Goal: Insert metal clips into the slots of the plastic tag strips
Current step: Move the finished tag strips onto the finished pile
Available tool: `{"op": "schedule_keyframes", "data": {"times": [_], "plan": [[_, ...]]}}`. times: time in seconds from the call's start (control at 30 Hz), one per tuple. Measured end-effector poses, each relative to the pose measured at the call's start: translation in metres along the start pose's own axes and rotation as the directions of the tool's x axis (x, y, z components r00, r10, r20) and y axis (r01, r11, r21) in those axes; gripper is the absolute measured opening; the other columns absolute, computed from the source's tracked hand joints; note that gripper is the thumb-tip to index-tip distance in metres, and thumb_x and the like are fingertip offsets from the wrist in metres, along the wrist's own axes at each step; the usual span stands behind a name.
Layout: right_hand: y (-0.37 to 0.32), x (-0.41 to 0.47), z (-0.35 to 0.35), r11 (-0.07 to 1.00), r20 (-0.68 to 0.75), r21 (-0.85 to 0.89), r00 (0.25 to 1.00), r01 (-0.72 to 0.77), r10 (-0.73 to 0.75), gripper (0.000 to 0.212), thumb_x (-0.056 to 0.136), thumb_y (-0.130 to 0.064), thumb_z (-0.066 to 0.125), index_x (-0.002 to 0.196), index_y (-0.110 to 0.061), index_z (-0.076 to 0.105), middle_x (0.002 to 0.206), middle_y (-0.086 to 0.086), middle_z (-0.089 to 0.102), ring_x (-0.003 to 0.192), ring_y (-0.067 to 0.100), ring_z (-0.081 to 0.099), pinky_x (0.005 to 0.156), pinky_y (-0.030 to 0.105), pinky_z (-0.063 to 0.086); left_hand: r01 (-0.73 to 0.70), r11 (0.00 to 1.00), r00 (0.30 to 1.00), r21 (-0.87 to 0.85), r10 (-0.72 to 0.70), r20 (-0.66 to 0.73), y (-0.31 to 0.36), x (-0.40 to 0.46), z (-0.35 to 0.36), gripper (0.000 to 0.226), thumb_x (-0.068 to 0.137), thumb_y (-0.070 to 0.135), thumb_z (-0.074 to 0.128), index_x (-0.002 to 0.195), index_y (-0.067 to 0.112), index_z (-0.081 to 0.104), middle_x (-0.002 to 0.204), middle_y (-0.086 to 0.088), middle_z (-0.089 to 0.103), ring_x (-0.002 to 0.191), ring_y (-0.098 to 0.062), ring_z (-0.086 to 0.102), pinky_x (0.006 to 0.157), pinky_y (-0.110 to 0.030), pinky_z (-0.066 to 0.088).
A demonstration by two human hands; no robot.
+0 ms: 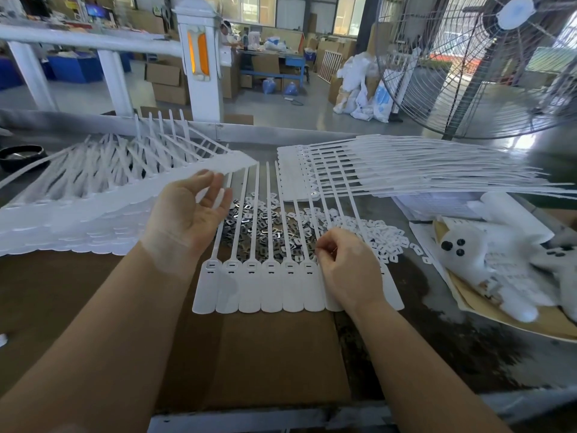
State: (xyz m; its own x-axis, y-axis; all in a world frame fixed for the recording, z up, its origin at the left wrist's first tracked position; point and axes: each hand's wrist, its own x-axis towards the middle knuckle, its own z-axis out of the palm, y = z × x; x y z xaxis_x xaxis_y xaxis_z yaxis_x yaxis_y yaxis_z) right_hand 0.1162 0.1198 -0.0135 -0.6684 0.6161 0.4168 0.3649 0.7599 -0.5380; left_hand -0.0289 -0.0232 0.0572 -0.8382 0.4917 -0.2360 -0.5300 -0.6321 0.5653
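Grey workbench (487, 354), partly covered near the middle by a sheet of brown cardboard (268, 354), is carrying all the work. Lying on the cardboard is a strip of white plastic tags (249, 285), joined side by side, slots showing near the top of each flat tag and thin tails running away toward the far side. The right hand (348, 264) is resting on the right end of that strip, fingers curled and fingertips pinched together at a slot; something small is glinting between them, too tiny to identify for certain. The left hand (190, 214) is hovering palm-up above the strip's left tails, fingers loosely spread and holding nothing.

Just beyond the strip, under the tails, a heap of metal clips (265, 226) is lying, with a heap of small white plastic pieces (384, 239) beside it to the right. A tall stack of tag strips (78, 210) is sitting to the left, another stack (406, 170) at the far right with tails fanning right. A black dish (22, 156) is sitting far left, its contents hard to make out. White gloves (505, 270) are lying on paper at the right, cut off by the edge. A large wire fan (487, 64) is standing behind. No writing is readable anywhere.
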Motion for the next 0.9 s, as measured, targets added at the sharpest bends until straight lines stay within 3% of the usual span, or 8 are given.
{"op": "schedule_keyframes", "data": {"times": [0.13,0.23,0.37,0.47,0.57,0.73,0.9], "plan": [[0.001,0.0,0.001,1.0,-0.001,0.018,1.0,-0.008,0.008,0.007,0.087,-0.013,0.059,0.089,-0.016,0.064,0.088,-0.006,0.061,0.081,0.009,0.052,0.073,0.022,0.042,-0.002,0.989,0.999,0.146,-0.003,0.035,-0.02,-0.011,0.007,0.013,0.092,-0.001,0.05,0.101,0.002,0.059,0.098,-0.006,0.063,0.098,-0.015,0.063,0.082,-0.03,0.054],[0.002,0.0,0.0,0.996,-0.03,0.084,0.999,-0.032,0.034,0.009,0.089,-0.013,0.057,0.093,-0.016,0.064,0.087,-0.008,0.061,0.082,0.009,0.054,0.075,0.021,0.043,0.007,0.975,0.999,0.222,-0.016,0.035,-0.037,-0.018,0.008,0.011,0.09,0.001,0.055,0.098,0.002,0.061,0.091,-0.002,0.067,0.092,-0.014,0.065,0.082,-0.029,0.054],[0.001,0.0,-0.003,0.939,-0.147,0.331,0.979,-0.087,0.143,0.019,0.097,-0.017,0.045,0.104,-0.017,0.062,0.088,-0.003,0.065,0.085,0.013,0.059,0.078,0.03,0.049,0.075,0.961,0.996,0.267,-0.083,0.016,-0.06,-0.031,0.006,0.009,0.086,0.002,0.06,0.094,0.003,0.063,0.08,-0.001,0.072,0.087,-0.014,0.068,0.079,-0.027,0.054],[0.002,0.002,-0.008,0.807,-0.202,0.572,0.929,-0.145,0.31,0.025,0.101,-0.023,0.033,0.106,-0.022,0.058,0.087,0.001,0.067,0.083,0.015,0.063,0.074,0.029,0.05,0.125,0.951,0.992,0.283,-0.124,-0.02,-0.075,-0.04,0.006,0.016,0.083,0.002,0.064,0.098,0.0,0.063,0.083,-0.004,0.071,0.087,-0.015,0.068,0.078,-0.026,0.054],[0.003,0.005,-0.012,0.664,-0.172,0.725,0.885,-0.184,0.433,0.028,0.102,-0.028,0.03,0.106,-0.02,0.057,0.084,0.004,0.07,0.079,0.018,0.067,0.067,0.027,0.051,0.141,0.946,0.99,0.292,-0.132,-0.05,-0.082,-0.048,0.004,0.02,0.082,0.001,0.065,0.101,-0.003,0.061,0.09,-0.009,0.07,0.086,-0.016,0.068,0.076,-0.026,0.054],[0.003,0.007,-0.014,0.632,-0.078,0.738,0.901,-0.236,0.427,0.026,0.1,-0.035,0.034,0.091,-0.032,0.059,0.086,0.0,0.07,0.081,0.016,0.067,0.061,0.021,0.051,0.151,0.934,0.989,0.323,-0.141,-0.054,-0.09,-0.061,-0.005,0.025,0.08,0.003,0.066,0.104,-0.004,0.062,0.092,-0.01,0.072,0.088,-0.018,0.069,0.077,-0.024,0.054],[0.006,0.017,-0.021,0.621,0.073,0.689,0.888,-0.374,0.454,0.023,0.093,-0.039,0.052,0.079,-0.024,0.064,0.083,0.0,0.069,0.075,0.013,0.064,0.057,0.022,0.047,0.198,0.912,0.98,0.36,-0.197,-0.041,-0.099,-0.073,-0.011,0.035,0.073,0.009,0.07,0.106,-0.001,0.062,0.092,-0.009,0.073,0.088,-0.017,0.07,0.08,-0.026,0.052]]}}
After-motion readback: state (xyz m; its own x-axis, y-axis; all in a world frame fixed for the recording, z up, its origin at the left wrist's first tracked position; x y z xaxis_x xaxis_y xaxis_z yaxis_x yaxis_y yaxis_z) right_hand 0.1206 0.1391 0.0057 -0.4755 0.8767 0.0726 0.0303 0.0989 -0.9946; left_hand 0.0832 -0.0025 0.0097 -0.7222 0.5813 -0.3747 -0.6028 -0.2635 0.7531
